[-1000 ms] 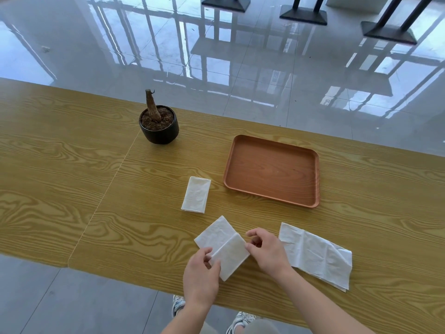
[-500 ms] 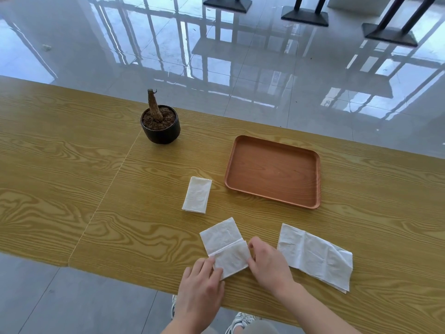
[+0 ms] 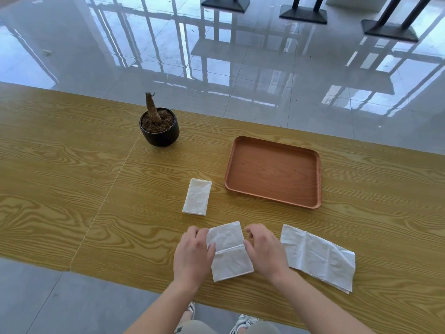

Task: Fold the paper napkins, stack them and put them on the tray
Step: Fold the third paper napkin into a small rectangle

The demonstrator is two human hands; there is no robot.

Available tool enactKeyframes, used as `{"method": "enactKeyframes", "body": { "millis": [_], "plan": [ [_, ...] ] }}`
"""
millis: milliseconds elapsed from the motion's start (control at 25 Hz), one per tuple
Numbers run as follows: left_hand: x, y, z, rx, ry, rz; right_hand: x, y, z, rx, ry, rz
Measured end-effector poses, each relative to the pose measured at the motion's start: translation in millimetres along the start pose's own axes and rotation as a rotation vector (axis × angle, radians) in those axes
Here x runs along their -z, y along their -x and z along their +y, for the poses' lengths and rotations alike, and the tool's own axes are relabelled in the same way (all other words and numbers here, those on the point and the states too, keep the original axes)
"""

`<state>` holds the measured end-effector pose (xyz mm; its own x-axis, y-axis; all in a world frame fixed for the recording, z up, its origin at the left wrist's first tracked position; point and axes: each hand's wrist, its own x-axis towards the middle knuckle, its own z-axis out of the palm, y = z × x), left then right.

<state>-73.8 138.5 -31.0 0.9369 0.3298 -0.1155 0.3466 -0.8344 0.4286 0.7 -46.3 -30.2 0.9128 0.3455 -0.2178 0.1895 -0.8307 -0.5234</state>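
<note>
The left hand (image 3: 192, 255) and right hand (image 3: 266, 253) pinch the side edges of the half-folded napkin (image 3: 228, 257) by the worktop's (image 3: 72, 189) near edge, apparently squaring it for another fold.

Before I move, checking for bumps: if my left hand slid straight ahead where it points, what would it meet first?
Probably the small folded napkin lying beyond the left hand; nothing shows between them.

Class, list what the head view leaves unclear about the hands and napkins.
Head view:
Left hand and right hand: fingers curl at the edges of the middle napkin; the hands' own backs hide whether they pinch or only touch.
Right napkin: layer count, too thin to tell.
Shoes: partly hidden by the table.
</note>
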Motion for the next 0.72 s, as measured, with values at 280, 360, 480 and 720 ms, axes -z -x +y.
{"method": "enactKeyframes", "body": {
  "millis": [280, 360, 480, 720],
  "plan": [
    [-1.0, -38.3, 4.3, 0.052, -0.121, -0.118, 2.1, -47.4, -3.6, 0.062, 0.13, -0.135],
    [-3.1, -39.6, 2.3, 0.096, -0.075, -0.117, 0.6, -50.3, -4.4, 0.08, 0.154, -0.165],
    [-2.0, -43.4, 1.5, 0.183, 0.032, -0.117, -0.4, -53.5, -4.8, 0.081, 0.153, -0.176],
    [-0.6, -45.3, 1.9, 0.188, 0.074, -0.133, 0.2, -59.8, -7.5, 0.107, 0.175, -0.239]
  ]
}}
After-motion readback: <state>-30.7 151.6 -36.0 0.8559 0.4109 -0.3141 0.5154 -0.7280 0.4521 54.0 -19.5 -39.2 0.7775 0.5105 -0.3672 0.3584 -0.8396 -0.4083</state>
